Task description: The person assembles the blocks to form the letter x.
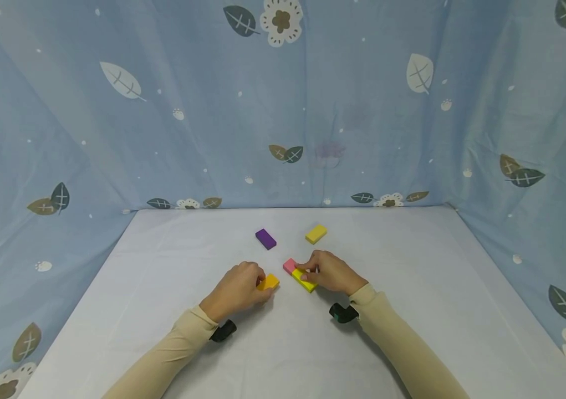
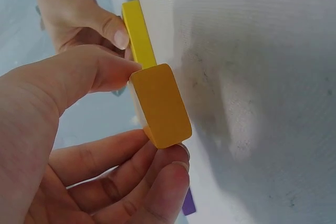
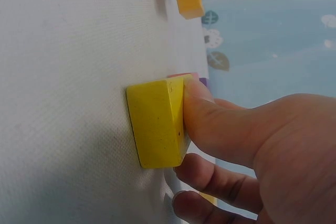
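Note:
Between the thumb and fingers of my left hand (image 1: 236, 288) is an orange block (image 1: 270, 282), pinched by its ends; the left wrist view shows the orange block (image 2: 161, 106) from one flat end with rounded corners. My right hand (image 1: 331, 271) grips a bright yellow block (image 1: 304, 281) on the table, thumb along its top edge in the right wrist view. A pink block (image 1: 289, 266) lies end to end with this bright yellow block, partly behind it in the right wrist view. The orange block is just left of the pair, apart from it.
Farther back on the white table (image 1: 203, 244) lie a purple block (image 1: 265, 239) and a paler yellow block (image 1: 316, 234). A blue patterned curtain (image 1: 188, 111) hangs along the table's back and sides. Each wrist carries a small black device (image 1: 343, 313).

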Demonstrator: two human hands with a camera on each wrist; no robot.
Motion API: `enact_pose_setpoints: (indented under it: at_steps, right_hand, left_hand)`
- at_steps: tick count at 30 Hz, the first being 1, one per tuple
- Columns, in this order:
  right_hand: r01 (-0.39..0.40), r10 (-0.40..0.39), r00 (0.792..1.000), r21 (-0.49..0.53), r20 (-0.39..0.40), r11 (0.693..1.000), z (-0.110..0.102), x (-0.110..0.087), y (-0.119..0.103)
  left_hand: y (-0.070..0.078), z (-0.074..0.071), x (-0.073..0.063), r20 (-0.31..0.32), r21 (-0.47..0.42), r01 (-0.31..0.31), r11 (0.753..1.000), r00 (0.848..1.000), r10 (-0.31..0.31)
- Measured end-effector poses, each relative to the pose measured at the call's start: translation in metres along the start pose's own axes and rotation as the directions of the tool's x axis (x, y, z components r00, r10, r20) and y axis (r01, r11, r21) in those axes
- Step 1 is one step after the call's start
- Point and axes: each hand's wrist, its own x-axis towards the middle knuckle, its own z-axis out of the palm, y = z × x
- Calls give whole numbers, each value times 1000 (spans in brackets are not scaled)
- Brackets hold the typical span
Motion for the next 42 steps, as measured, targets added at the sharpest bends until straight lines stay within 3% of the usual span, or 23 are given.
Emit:
enact_pose_setpoints:
  at_steps: [12,42]
  right_hand:
    - [-11,11,1000,4,-6,1000,0,0,1]
    - [-7,7,1000,-13,-3,1000,0,0,1]
  left_hand:
    - [5,-3,7,10,-39,-2,999,1000,2]
    - [7,-2,19,10,-34,-33,999,999,34]
